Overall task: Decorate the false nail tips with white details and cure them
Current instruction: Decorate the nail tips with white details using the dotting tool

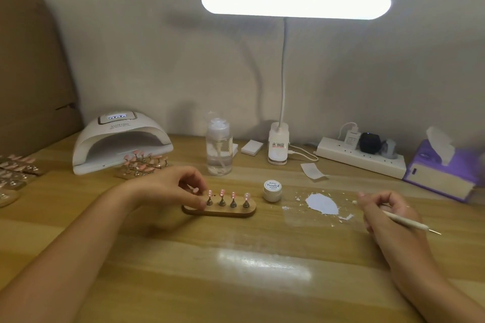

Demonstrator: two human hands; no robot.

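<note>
- Well left of and behind the oblong wooden stand (223, 211) sits a white domed curing lamp (122, 139), its mouth open toward the stand.
- At the stand's left end, the left hand (170, 186) curls in, thumb and forefinger pinching the leftmost peg (209, 201).
- On the stand, four small pink false nail tips (222, 193) perch upright on metal pegs. They look featherlight, thin and easily knocked off, so I would hold the peg or the stand, never the wet face.
- Just right of the stand stands a small white lidded paint jar (272, 189).
- Further right lies a smear of white gel (322, 203) on a clear sheet.
- Well right of the stand, the right hand (385, 211) grips a slim white dotting pen (405, 221), fingers curled round its shaft. The pen looks stiff and light.
</note>
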